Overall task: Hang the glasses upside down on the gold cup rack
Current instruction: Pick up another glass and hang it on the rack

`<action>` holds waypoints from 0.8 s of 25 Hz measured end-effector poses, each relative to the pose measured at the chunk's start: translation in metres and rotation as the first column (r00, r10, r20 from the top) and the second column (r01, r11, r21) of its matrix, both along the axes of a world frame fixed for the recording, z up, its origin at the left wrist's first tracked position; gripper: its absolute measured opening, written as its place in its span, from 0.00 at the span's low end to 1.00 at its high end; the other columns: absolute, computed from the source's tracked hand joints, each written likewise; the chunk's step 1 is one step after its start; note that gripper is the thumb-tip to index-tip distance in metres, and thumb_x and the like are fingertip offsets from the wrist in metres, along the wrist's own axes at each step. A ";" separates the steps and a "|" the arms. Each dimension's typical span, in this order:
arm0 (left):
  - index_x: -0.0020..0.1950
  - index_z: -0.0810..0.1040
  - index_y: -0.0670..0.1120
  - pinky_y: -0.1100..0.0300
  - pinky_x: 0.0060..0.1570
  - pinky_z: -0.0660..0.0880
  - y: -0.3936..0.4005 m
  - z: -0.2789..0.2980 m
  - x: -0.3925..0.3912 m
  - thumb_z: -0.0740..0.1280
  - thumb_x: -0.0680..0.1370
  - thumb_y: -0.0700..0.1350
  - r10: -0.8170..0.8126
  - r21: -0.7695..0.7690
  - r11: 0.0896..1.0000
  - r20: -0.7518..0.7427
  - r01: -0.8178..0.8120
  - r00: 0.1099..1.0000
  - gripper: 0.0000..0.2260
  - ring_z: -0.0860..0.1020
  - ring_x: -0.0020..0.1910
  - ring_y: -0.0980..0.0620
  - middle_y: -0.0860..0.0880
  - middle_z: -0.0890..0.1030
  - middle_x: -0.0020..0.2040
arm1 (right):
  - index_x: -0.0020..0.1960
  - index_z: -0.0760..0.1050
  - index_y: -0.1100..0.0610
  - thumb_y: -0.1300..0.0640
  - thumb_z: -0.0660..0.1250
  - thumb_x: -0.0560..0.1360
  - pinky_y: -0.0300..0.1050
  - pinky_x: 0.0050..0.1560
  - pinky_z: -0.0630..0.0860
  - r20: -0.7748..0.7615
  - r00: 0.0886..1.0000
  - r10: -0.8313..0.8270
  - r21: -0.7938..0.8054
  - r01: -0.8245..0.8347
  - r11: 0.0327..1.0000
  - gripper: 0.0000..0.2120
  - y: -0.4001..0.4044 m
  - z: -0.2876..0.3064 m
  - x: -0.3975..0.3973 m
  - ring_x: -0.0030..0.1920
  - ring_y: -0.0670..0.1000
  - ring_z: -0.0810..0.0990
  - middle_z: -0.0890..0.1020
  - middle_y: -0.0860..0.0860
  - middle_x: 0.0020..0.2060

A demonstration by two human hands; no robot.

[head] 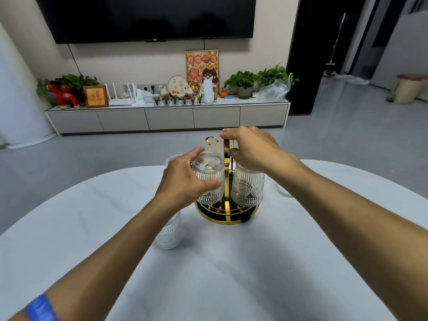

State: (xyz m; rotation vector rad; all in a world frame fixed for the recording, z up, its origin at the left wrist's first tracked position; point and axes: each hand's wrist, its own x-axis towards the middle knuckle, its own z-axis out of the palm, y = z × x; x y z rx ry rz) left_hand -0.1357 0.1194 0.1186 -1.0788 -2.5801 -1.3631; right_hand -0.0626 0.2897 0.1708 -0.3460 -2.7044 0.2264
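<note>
While the left hand [185, 181] wraps its fingers and thumb around an inverted ribbed glass [208, 179] on the gold cup rack [228, 213], the right hand [251, 149] sits over the top of a second upturned glass [247, 189], its fingers loosely curled by the rack's hooks; whether it grips the glass or a hook cannot be told. Both glasses are clear, with vertical ribs above and round medallion patterns near the rim, mouths down over the rack's round black-and-gold base. The rack stands near the far edge of the white table [231, 274], at its middle. Another glass [168, 230] stands on the table under the left forearm, a further one [172, 158] shows behind the left hand near the far edge, and one more [283, 191] lies partly hidden beyond the right forearm. A blue band [40, 308] circles the left arm. Beyond the table lie a grey floor [92, 158], a low cabinet [166, 118] crowded with plants and ornaments, and a dark television [148, 17] on the wall.
</note>
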 end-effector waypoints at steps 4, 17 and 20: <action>0.73 0.69 0.51 0.53 0.54 0.78 0.002 -0.018 0.002 0.81 0.60 0.55 -0.002 -0.049 0.999 0.024 0.003 1.000 0.44 0.79 0.57 0.49 0.46 0.79 0.66 | 0.69 0.71 0.48 0.56 0.68 0.76 0.60 0.59 0.74 0.018 1.000 -0.017 -0.005 0.017 1.000 0.22 -0.001 0.000 0.002 0.65 0.60 0.74 0.78 0.49 0.66; 0.78 0.52 0.57 0.53 0.64 0.65 -0.047 -0.037 -0.002 0.79 0.61 0.61 0.047 -0.084 0.996 0.109 -0.038 0.993 0.53 0.61 0.75 0.47 0.51 0.61 0.78 | 0.69 0.72 0.52 0.65 0.63 0.76 0.53 0.63 0.69 -0.343 0.939 0.020 -0.234 -0.105 0.967 0.23 -0.023 -0.023 0.034 0.66 0.54 0.71 0.77 0.50 0.66; 0.78 0.52 0.56 0.51 0.68 0.62 -0.092 -0.068 0.004 0.80 0.58 0.59 0.205 -0.163 0.970 0.167 -0.178 0.964 0.56 0.60 0.74 0.47 0.51 0.61 0.78 | 0.62 0.77 0.55 0.70 0.62 0.73 0.49 0.57 0.74 -0.520 0.852 -0.064 -0.371 -0.158 0.915 0.20 -0.072 -0.071 0.073 0.59 0.52 0.76 0.81 0.51 0.58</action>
